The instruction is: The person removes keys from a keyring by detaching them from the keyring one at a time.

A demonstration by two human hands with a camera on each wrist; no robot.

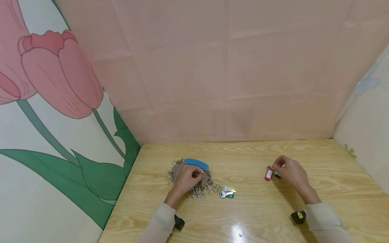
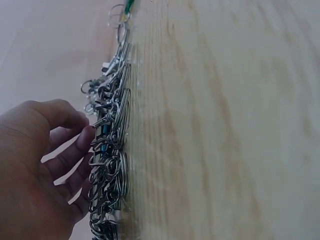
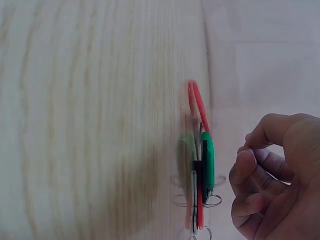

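A blue-topped key rack [image 1: 196,163], fringed with many metal clips and rings, lies at the table's middle left. Over its near side is my left hand [image 1: 187,177], fingers curled, thumb and finger close together. In the left wrist view, the left hand's fingertips [image 2: 86,131] come right up to the metal clips [image 2: 107,120]; I cannot tell whether they pinch one. At the right, my right hand [image 1: 290,172] has its fingers curled and thumb against a finger, holding nothing visible. A red key tag [image 1: 268,174] and a green key tag [image 3: 208,160] lie beside it.
Several keys with green and yellow tags [image 1: 227,193] lie just right of the rack. The wooden table [image 1: 243,162] ends at a pink cloth backdrop [image 1: 226,101]. A tulip-printed panel [image 1: 91,168] borders the left side, and a pale panel [image 1: 370,135] the right.
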